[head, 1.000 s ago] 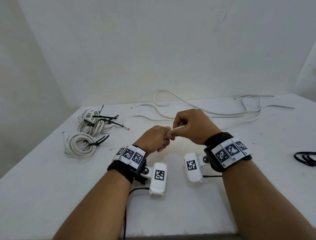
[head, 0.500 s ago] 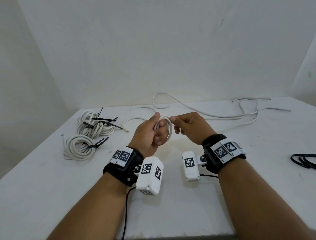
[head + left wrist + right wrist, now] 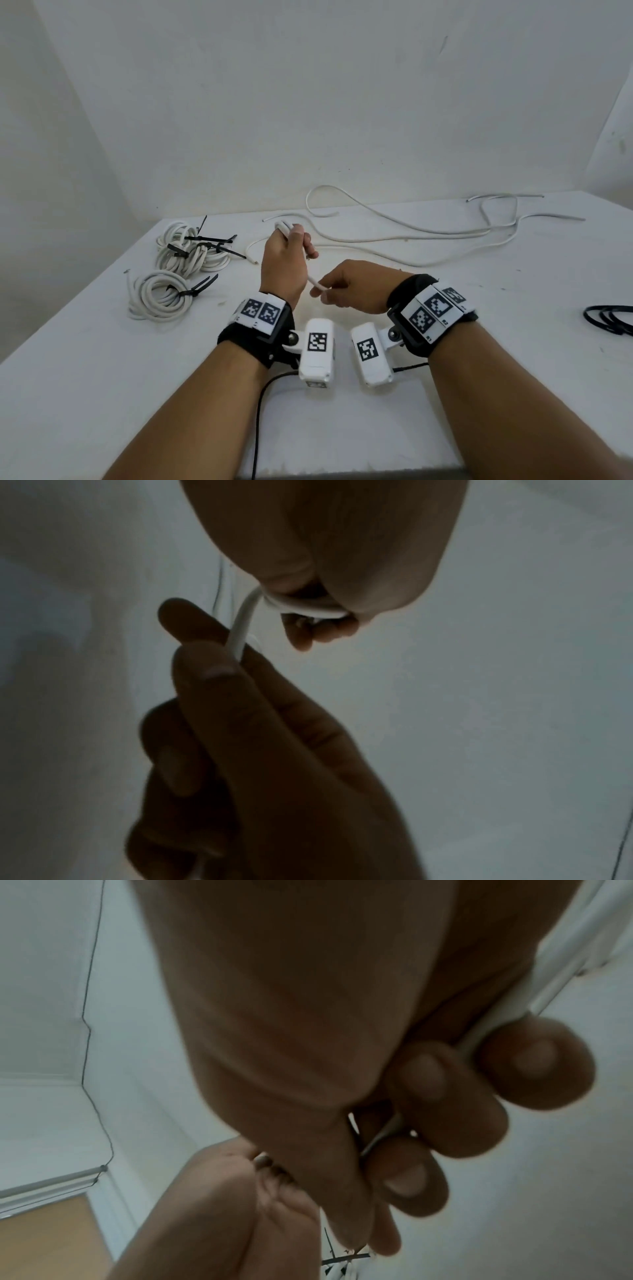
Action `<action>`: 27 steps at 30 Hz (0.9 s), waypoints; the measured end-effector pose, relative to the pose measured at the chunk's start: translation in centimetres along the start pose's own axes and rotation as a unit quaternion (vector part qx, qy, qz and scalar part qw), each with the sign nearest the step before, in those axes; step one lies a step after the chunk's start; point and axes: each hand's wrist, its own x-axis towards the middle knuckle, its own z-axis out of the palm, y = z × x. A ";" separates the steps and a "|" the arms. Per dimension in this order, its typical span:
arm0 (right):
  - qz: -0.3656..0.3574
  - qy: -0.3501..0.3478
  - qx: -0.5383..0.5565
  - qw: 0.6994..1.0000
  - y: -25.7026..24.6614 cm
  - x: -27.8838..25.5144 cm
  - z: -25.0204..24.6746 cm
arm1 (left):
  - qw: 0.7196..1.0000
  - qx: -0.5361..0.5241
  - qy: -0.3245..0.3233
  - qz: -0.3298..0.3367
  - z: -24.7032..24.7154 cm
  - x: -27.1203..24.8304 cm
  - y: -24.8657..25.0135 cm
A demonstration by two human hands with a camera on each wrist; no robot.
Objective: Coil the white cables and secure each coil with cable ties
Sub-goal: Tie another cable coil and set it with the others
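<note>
Running taut between both fists above the table (image 3: 445, 342), the white cable (image 3: 312, 281) is clenched in the left hand (image 3: 282, 263) and pinched by the right hand (image 3: 356, 286); left of it lie two tied coils (image 3: 161, 294).

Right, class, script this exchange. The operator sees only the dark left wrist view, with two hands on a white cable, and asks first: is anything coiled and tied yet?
Observer: Yes. The head view shows a tied coil and a second tied bundle at the table's left, both with black ties.
Operator: Is more cable left?
Observer: Yes, loose white cables trail across the far side of the table.
Operator: Any spare ties?
Observer: Black strands, likely ties, lie at the right edge, beyond the right hand, which pinches the white cable.
</note>
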 end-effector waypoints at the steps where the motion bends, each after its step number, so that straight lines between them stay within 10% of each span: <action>1: -0.009 -0.002 -0.009 1.000 -0.1 0.0 0.1 | 0.997 0.080 -0.010 0.014 -0.1 -0.1 -0.1; 8: -0.051 0.148 0.061 0.986 0.8 -0.7 -0.4 | 0.873 0.388 -0.294 -0.016 -0.2 -0.8 1.0; 15: -0.078 0.302 0.178 0.933 2.4 -1.0 -2.0 | 0.943 0.036 -0.290 -0.159 -0.7 -1.3 1.7; 22: -0.098 0.352 0.263 0.893 2.8 -0.4 -1.7 | 0.922 -0.189 -0.309 -0.139 -1.1 -1.1 2.0; 27: -0.063 0.318 0.220 0.920 2.2 0.5 -0.6 | 0.897 -0.343 -0.234 -0.154 -0.4 -1.1 2.6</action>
